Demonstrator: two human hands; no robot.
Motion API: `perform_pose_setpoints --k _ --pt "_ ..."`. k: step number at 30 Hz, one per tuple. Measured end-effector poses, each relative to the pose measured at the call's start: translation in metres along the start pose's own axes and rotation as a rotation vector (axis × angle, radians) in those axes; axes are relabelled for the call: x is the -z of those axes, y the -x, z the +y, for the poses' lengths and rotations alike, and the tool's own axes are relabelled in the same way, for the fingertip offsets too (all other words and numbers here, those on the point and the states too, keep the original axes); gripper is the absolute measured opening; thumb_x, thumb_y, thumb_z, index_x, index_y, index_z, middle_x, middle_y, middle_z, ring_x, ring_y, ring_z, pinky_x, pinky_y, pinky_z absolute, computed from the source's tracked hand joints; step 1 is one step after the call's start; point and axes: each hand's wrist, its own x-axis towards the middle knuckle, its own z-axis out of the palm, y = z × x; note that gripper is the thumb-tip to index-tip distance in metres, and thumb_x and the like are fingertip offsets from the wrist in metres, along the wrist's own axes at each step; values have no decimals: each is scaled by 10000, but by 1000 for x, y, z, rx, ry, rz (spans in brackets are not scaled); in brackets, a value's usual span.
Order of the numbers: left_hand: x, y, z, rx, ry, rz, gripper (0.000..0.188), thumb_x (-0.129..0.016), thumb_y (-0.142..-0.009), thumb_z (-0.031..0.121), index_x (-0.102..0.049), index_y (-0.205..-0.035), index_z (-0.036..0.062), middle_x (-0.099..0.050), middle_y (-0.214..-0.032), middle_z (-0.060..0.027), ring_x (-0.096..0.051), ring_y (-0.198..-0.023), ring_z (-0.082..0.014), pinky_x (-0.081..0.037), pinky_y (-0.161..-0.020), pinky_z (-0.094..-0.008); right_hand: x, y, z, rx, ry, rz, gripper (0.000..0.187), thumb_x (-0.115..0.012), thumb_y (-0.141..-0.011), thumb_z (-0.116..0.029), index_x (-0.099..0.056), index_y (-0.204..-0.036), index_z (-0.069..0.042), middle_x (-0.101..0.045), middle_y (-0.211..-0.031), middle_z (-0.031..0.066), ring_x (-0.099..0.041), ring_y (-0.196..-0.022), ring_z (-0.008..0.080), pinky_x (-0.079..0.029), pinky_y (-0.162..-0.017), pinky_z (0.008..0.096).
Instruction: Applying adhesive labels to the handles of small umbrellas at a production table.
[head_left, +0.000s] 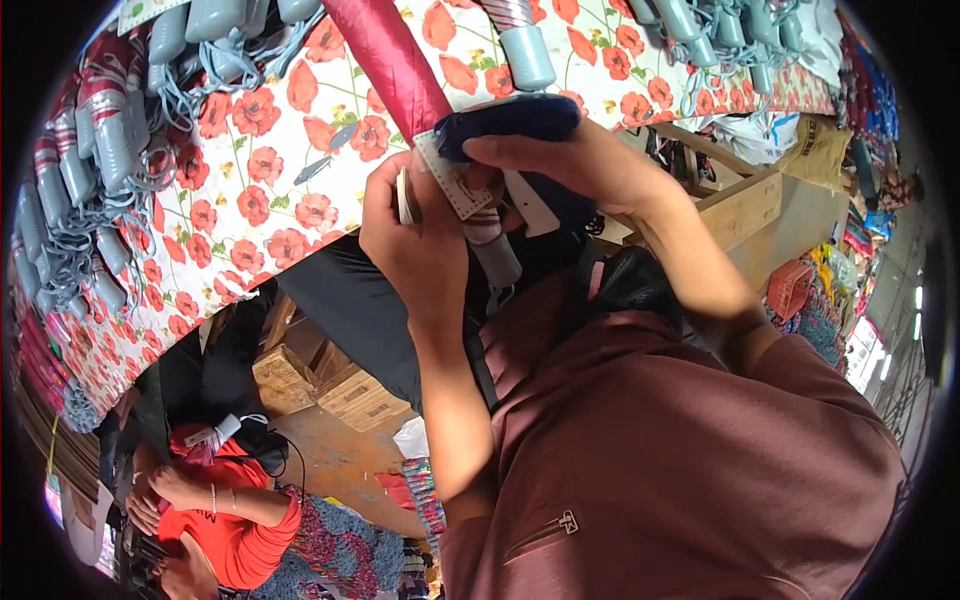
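A folded red umbrella [395, 65] slants from the table's edge toward my lap, its grey handle [497, 262] pointing down at me. My left hand [415, 230] is closed round it near the handle, with a few thin pale tags [404, 195] between the fingers. Across the umbrella lies a white strip with small holes [452, 178]. My right hand [575, 165] grips a dark blue, soft-looking pad [510, 122] just above the strip, thumb on top. A white tag [532, 205] hangs below that hand. The right fingertips are partly hidden.
Several grey-handled umbrellas [105, 140] are heaped at the table's left, more [715, 30] at far right. One umbrella handle [527, 60] lies just ahead. The table has a poppy-print cloth [265, 165]. A person in red [235, 535] works at lower left. Wooden crates [745, 210] stand at right.
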Motion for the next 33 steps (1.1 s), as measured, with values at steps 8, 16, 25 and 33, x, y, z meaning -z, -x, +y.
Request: perform_pose_setpoints --k 8,16,25,33 --pt "2 -3 22 139 -84 -76 106 -669 -993 109 -667 -1013 5 -670 -845 -77 -571 -711 -174 -485 -664 -319 5 2 3 -170 -343 -41 274 -724 -980 -220 -730 -1138 4 -731 -912 93 -674 -730 174 -634 -596 321" --pt "-2 -4 9 -129 -137 -38 72 -660 -973 65 -665 -1001 0 -663 -847 -95 -567 -694 -214 -483 -664 -341 5 1 0 -163 -332 -54 276 -721 -982 -217 -726 -1141 8 -731 -915 100 -674 -728 178 -632 -586 318" --pt "2 -9 9 -236 -226 -75 93 -659 -953 34 -683 -1036 -4 -677 -865 -99 -589 -719 -216 -489 -682 -341 4 2 -6 -181 -282 -59 276 -721 -984 -240 -735 -1113 3 -731 -915 86 -662 -723 161 -632 -595 311" --pt "5 -4 -6 -263 -73 -104 171 -642 -921 -38 -697 -1081 -8 -681 -871 -106 -589 -700 -231 -483 -661 -339 -4 12 -20 -158 293 0 466 -613 -1029 -499 -762 -1066 -59 -711 -840 45 -640 -712 116 -518 -544 251"
